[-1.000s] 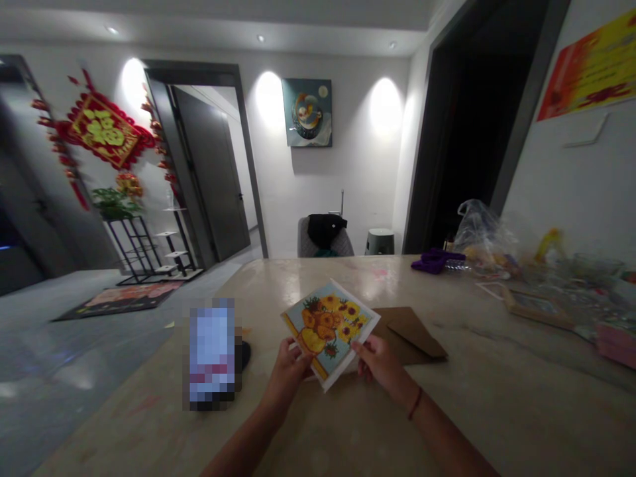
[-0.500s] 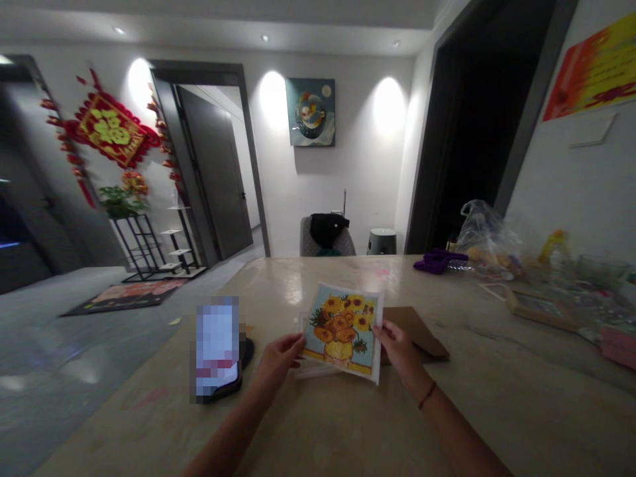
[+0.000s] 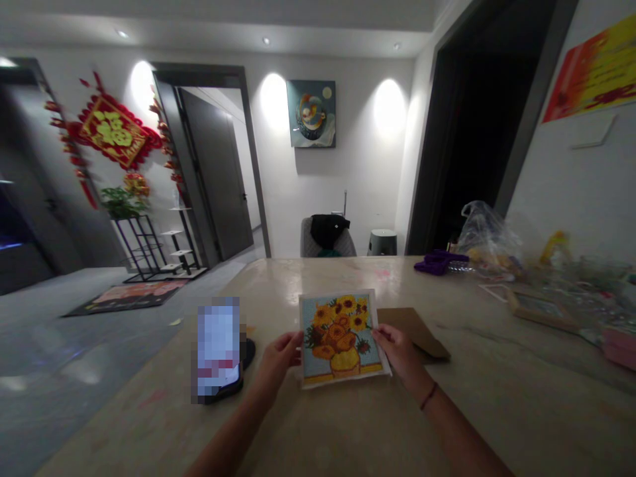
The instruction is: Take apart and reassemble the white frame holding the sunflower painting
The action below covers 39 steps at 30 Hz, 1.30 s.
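A square sunflower picture (image 3: 338,341) with a dotted, stitch-like surface and a pale border is in front of me, its face towards me. My left hand (image 3: 279,358) pinches its left edge, fingers partly behind it. At the right edge, my right hand (image 3: 397,348) grips it with the thumb on the front. Behind my right hand a brown cardboard piece (image 3: 415,328) lies on the table. To the left of my left hand a phone (image 3: 218,351) leans on a dark round stand; its screen is blurred.
On the right of the stone-topped table (image 3: 318,437) lie a purple cloth (image 3: 437,262), a clear plastic bag (image 3: 487,238), a wooden frame (image 3: 541,311) and a pink box (image 3: 619,348). A grey chair (image 3: 308,242) with dark clothing stands beyond the far edge.
The sunflower picture has shifted slightly left and turned straighter. It now covers the pale, clear-looking square edge that showed beneath it before. Both hands still hold its sides.
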### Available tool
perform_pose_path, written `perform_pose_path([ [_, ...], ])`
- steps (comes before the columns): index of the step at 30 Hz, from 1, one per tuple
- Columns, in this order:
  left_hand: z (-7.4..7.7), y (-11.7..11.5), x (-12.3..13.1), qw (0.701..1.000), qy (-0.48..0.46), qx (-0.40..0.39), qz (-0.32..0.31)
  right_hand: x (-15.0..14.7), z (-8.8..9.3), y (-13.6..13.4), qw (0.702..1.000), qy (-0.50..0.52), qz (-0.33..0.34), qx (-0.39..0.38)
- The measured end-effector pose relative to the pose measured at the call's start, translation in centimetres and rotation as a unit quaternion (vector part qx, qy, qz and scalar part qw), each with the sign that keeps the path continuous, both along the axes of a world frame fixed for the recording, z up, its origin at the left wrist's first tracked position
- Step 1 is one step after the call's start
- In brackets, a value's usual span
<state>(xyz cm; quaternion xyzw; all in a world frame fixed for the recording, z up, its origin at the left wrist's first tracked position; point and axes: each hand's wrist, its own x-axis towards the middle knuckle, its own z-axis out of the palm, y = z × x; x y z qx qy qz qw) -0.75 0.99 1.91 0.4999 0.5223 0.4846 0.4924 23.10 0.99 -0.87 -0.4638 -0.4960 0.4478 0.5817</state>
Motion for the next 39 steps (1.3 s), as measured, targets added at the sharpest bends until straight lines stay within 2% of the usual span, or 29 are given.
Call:
perform_pose_path([
  [7,0.0,0.1,-0.3,0.994,0.063,0.08,0.041,-0.5,-0.1,-0.2,1.0,-0.014,0.02,-0.013],
  [15,0.2,0.0,0.2,0.995,0.057,0.074,0.025,-0.5,0.2,-0.4,1.0,-0.011,0.017,-0.001],
  [19,-0.1,0.6,-0.5,0.989,0.101,0.084,0.067,-0.4,0.1,-0.2,0.999,-0.018,-0.027,0.0],
  [21,-0.4,0.7,-1.0,0.974,0.185,0.088,0.1,-0.2,-0.2,0.1,0.998,-0.025,-0.061,-0.006],
  [23,-0.7,0.7,-1.4,0.936,0.317,0.1,0.114,-0.1,-0.5,0.3,0.995,-0.032,-0.089,-0.016],
  [25,-1.0,0.6,-1.6,0.888,0.437,0.108,0.099,0.1,-0.7,0.5,0.993,-0.036,-0.109,-0.025],
  [27,-1.2,0.4,-1.6,0.859,0.498,0.1,0.06,0.3,-1.0,0.6,0.991,-0.035,-0.127,-0.03],
  [30,-1.2,0.1,-1.2,0.856,0.513,0.06,0.013,0.6,-1.3,0.8,0.99,-0.035,-0.136,-0.033],
  [35,-0.7,-0.6,-0.6,0.855,0.516,0.036,-0.024,0.7,-2.1,1.0,0.987,-0.094,-0.128,-0.026],
  [39,-0.4,-1.1,-0.2,0.846,0.531,0.025,-0.031,-0.4,-2.8,0.9,0.987,-0.137,-0.079,-0.013],
])
